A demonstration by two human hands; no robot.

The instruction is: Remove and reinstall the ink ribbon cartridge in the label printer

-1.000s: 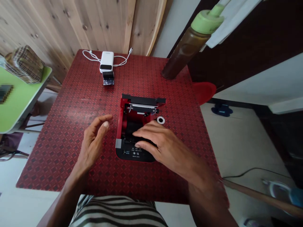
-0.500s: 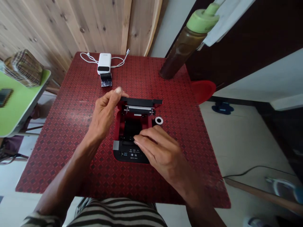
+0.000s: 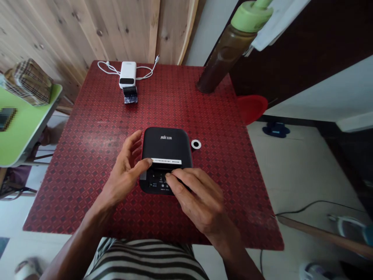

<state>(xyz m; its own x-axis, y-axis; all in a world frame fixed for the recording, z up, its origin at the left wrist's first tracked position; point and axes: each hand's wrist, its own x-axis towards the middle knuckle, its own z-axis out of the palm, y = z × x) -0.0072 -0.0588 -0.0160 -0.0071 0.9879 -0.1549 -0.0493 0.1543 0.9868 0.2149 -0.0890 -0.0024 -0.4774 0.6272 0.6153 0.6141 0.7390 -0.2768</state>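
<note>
A small printer point(image 3: 166, 148) with a black lid and red sides sits mid-table, its lid lowered over the paper bay. A white label strip runs along the lid's front edge, with a button panel point(image 3: 159, 184) in front of it. My left hand point(image 3: 125, 169) is at the printer's left side, thumb on the lid's front left corner and fingers apart. Thumb and fingertips of my right hand point(image 3: 196, 190) are pinched together at the lid's front edge, over the panel. What they hold, if anything, is hidden. A small roll with a white end point(image 3: 196, 144) stands by the printer's right side.
Toward the back of the red patterned table point(image 3: 87, 186) lie a white power bank point(image 3: 127, 72) with a white cable and a crumpled black wrapper point(image 3: 130, 95). A tall green-capped bottle point(image 3: 224, 50) stands back right. A green table point(image 3: 26, 132) is at left.
The printer's lid has swung down from upright and covers the bay. My left hand moved from the raised lid down to its front left corner. My right hand stays near the front edge.
</note>
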